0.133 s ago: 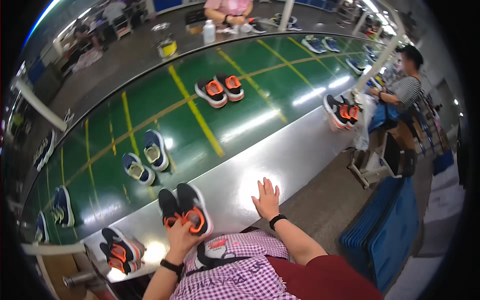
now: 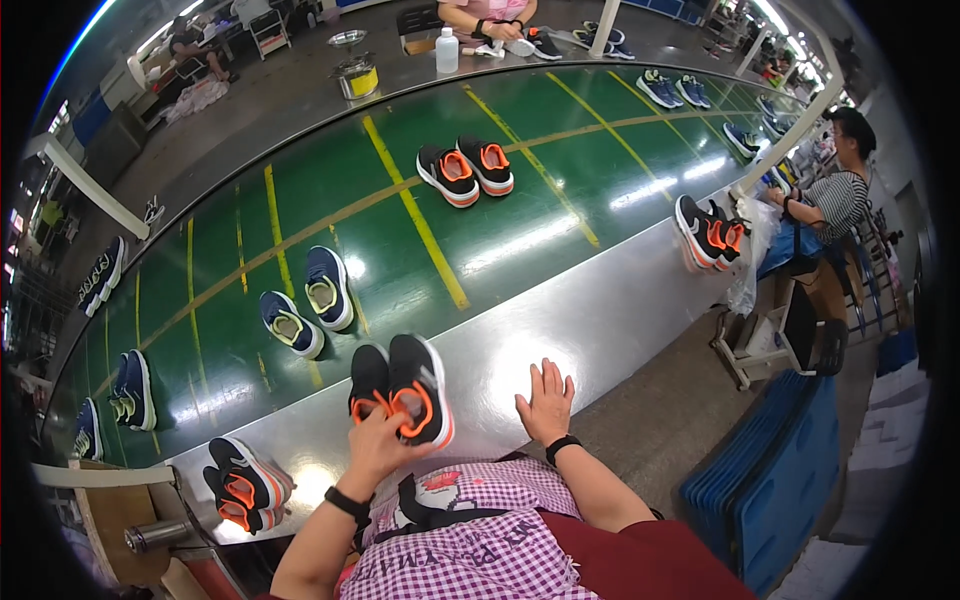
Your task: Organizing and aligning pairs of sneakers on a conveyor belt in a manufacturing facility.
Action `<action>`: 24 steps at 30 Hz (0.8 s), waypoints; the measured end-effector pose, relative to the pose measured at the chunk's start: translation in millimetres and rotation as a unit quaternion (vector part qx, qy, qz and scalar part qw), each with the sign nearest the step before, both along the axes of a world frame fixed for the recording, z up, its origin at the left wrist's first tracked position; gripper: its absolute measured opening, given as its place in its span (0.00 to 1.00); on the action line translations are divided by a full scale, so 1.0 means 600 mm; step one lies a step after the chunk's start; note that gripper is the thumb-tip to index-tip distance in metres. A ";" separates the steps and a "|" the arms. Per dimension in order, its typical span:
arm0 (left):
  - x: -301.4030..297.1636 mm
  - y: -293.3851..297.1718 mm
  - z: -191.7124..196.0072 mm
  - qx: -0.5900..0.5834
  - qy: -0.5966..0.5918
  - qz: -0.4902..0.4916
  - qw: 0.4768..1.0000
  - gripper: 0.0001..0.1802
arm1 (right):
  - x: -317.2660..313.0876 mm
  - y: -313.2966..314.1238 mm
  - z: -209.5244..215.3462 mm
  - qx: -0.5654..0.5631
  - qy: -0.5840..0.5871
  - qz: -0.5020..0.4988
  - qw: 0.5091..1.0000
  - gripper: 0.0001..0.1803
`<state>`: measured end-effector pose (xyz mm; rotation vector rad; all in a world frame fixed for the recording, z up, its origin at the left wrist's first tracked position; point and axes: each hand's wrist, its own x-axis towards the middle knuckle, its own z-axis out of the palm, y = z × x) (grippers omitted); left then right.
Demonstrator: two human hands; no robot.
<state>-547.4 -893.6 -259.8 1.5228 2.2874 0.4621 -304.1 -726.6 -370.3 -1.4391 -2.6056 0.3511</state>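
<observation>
My left hand [image 2: 382, 447] is closed around the heel openings of a pair of black sneakers [image 2: 412, 385] with orange lining and white-and-orange soles. The pair is side by side, toes pointing away from me, at the near edge of a shiny metal ledge [image 2: 620, 310]; I cannot tell if the soles touch it. To the right, my right hand [image 2: 547, 402] is over the ledge with fingers spread, palm down and holding nothing. Left of the held pair, another black-and-orange pair [image 2: 245, 488] lies tipped on the ledge.
Beyond the ledge runs a green conveyor belt [image 2: 360, 235] with yellow lines. It carries black-and-orange sneakers [image 2: 465, 172] and navy pairs [image 2: 308, 305]. More black-and-orange shoes [image 2: 708, 235] rest at the ledge's right end, near a seated co-worker [image 2: 835, 195]. Blue panels [image 2: 770, 470] stand at lower right.
The whole view has shifted, so most things appear farther right and slightly higher. My left hand keeps its grip on the sneakers, and my right hand stays spread.
</observation>
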 end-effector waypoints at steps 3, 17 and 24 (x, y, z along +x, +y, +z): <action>-0.033 0.064 -0.002 0.047 0.036 0.012 0.998 0.27 | -0.007 -0.002 0.000 0.005 -0.009 0.010 1.000 0.35; -0.333 0.367 -0.002 0.009 0.139 0.091 0.986 0.36 | -0.007 -0.015 0.021 -0.042 -0.036 -0.028 0.998 0.35; -0.338 0.421 -0.049 0.072 0.170 0.070 0.980 0.24 | 0.009 -0.017 0.032 -0.068 -0.008 0.007 0.998 0.33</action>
